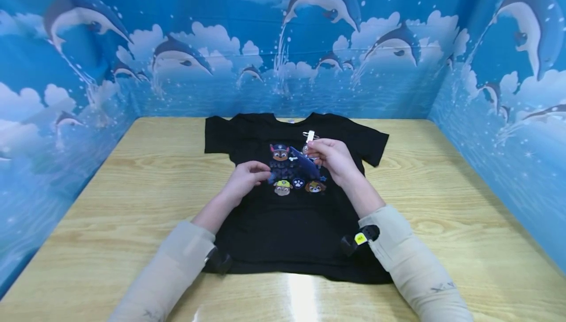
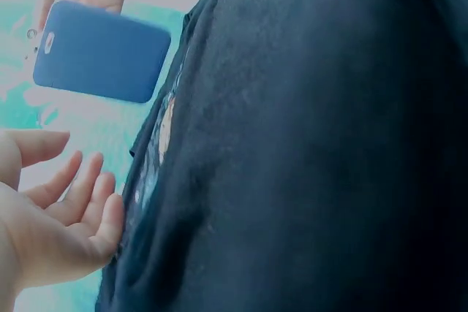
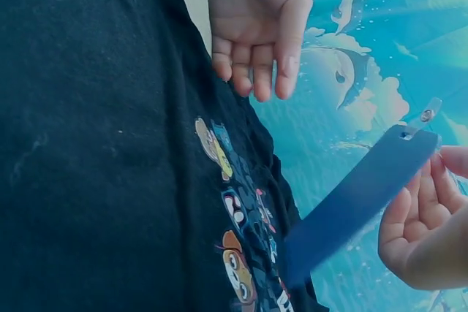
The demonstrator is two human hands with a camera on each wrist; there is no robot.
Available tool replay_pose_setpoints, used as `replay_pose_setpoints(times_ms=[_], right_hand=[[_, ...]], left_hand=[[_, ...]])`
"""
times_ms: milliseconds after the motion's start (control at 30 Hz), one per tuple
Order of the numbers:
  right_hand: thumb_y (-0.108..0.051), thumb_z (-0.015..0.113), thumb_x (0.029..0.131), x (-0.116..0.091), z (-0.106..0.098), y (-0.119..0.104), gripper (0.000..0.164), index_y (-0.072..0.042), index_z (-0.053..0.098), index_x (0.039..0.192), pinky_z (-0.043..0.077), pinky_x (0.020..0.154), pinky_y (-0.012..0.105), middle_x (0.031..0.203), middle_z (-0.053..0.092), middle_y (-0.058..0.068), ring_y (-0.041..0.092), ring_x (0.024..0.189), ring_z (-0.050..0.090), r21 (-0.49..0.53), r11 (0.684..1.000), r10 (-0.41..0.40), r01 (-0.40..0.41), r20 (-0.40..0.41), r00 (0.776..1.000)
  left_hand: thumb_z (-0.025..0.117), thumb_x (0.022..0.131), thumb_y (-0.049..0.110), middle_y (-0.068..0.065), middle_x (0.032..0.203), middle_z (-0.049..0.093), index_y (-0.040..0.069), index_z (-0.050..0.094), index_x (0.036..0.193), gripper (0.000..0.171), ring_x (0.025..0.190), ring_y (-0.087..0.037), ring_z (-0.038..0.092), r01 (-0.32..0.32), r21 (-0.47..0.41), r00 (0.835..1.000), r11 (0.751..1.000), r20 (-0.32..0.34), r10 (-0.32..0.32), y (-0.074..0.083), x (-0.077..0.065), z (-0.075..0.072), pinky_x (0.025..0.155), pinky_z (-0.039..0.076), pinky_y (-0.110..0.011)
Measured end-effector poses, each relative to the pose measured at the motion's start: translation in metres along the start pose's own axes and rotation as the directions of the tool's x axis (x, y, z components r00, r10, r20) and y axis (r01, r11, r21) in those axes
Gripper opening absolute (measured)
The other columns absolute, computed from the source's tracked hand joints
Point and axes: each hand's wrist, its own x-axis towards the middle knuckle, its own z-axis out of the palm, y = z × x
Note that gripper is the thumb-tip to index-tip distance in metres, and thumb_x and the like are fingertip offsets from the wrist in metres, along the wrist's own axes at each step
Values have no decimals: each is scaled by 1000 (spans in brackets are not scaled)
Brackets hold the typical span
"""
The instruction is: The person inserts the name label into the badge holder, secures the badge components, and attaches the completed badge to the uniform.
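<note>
A black T-shirt (image 1: 283,233) lies spread on the table, its collar at the far side and cartoon dog prints on its chest. Above the print, my right hand (image 1: 333,160) pinches a dark blue badge holder (image 1: 305,163) near its slotted end, where a metal clip (image 1: 311,136) with a clear strap hangs on. In the right wrist view the badge holder (image 3: 358,202) slants down toward the shirt. My left hand (image 1: 245,177) hovers at the left of the print, fingers loosely bent with nothing in them; the left wrist view shows a gap between thumb and fingers.
The wooden table (image 1: 132,214) reaches out on both sides of the shirt. A blue curtain (image 1: 283,66) with dolphins and clouds stands behind the table and along its sides. Dark wrist devices (image 1: 369,234) are strapped over the light sleeves.
</note>
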Motion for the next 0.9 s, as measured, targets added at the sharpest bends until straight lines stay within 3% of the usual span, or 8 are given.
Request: replay_pose_setpoints(times_ms=[167,467,700,900], right_hand=[[-10,55,92,-1,0,-3,14,-7,66,84,46,61,21,73,66,-2,9,69,61,-42,999,-13,14,23,1000],[-13,56,93,-6,4,-5,17,2,64,93,47,67,24,75,66,-3,11,74,61,-162,986,-34,48,88,996],[-16,57,92,-8,5,-5,26,8,63,100,46,70,26,77,65,-2,12,77,59,-220,973,-49,70,97,994],[-17,58,92,-10,6,-6,29,10,62,104,43,71,29,77,63,-3,15,80,55,-257,964,-49,69,85,995]], left_hand=[[61,89,13,-14,109,60,-2,56,116,31,101,-27,56,-116,78,993,990,-18,118,11,-2,6,87,45,-41],[64,88,25,-12,119,58,5,54,125,43,111,-26,53,-258,151,966,954,67,250,31,-5,15,92,43,-41],[64,87,32,-8,127,54,10,60,118,38,116,-27,51,-282,152,959,947,76,273,42,-9,23,92,43,-46],[65,88,28,-7,111,62,7,65,106,28,101,-22,58,-274,101,962,956,45,271,45,-8,28,84,48,-39]])
